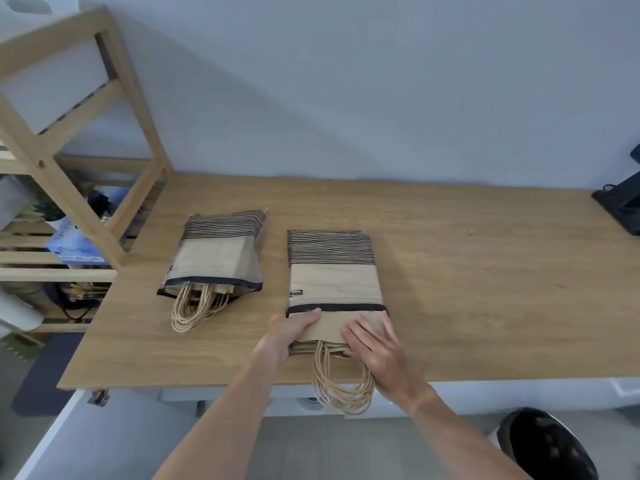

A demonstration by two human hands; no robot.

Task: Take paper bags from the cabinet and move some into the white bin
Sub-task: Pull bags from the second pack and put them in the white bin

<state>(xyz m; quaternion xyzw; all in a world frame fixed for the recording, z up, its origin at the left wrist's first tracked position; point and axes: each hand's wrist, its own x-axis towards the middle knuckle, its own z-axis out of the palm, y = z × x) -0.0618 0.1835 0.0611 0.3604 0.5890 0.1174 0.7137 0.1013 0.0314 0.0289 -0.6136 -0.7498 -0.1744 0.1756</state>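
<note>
Two flat packs of brown paper bags with black stripes lie on the wooden table (pixel 467 271). The left pack (pixel 216 252) rests alone, its twisted handles pointing toward me. The right pack (pixel 334 271) lies near the front edge, and its handles (pixel 341 386) hang over that edge. My left hand (pixel 289 336) grips the near left corner of the right pack, thumb on top. My right hand (pixel 372 348) lies flat, fingers spread, on the pack's near right part. No white bin or cabinet can be made out for sure.
A wooden shelf unit (pixel 86 133) stands at the table's left end, with a blue box (pixel 74 249) and small items on its lower shelves. A black device (pixel 620 202) sits at the far right of the table. A black round object (pixel 545 445) is on the floor at lower right.
</note>
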